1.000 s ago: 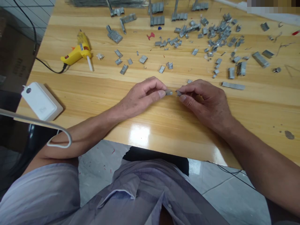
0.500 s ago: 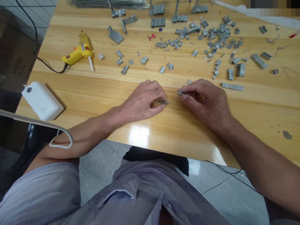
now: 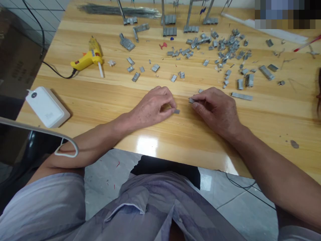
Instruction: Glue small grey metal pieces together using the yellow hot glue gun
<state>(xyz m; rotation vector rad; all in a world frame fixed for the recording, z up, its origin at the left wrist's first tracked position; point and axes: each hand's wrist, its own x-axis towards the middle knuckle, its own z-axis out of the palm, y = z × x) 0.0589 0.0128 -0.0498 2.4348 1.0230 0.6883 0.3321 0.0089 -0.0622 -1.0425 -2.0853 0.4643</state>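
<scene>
Clock centre: the gap between my hands, 12 o'clock straight away from me.
Left grip (image 3: 155, 107): narrow, fingertips pinching a small metal piece (image 3: 177, 111) whose free end sticks out toward 3 o'clock; probably held by one end so most of it shows.
Right grip (image 3: 218, 108): also narrow, on a second metal piece (image 3: 192, 100) pointing toward 9 o'clock; my fingers hide part of it.
Gap: the two pieces face each other, apart, likely so I can compare their edges.
Wrists: low over the surface (image 3: 100, 97), which seems to steady so fine a pinch.
Metal pile (image 3: 232, 45): 1 o'clock, seemingly within easy reach of my right side.
Metal bar (image 3: 242, 96): near 3 o'clock, beyond my right knuckles.
Glue gun (image 3: 87, 60): 10 o'clock, presumably kept aside with its cord leading away.
</scene>
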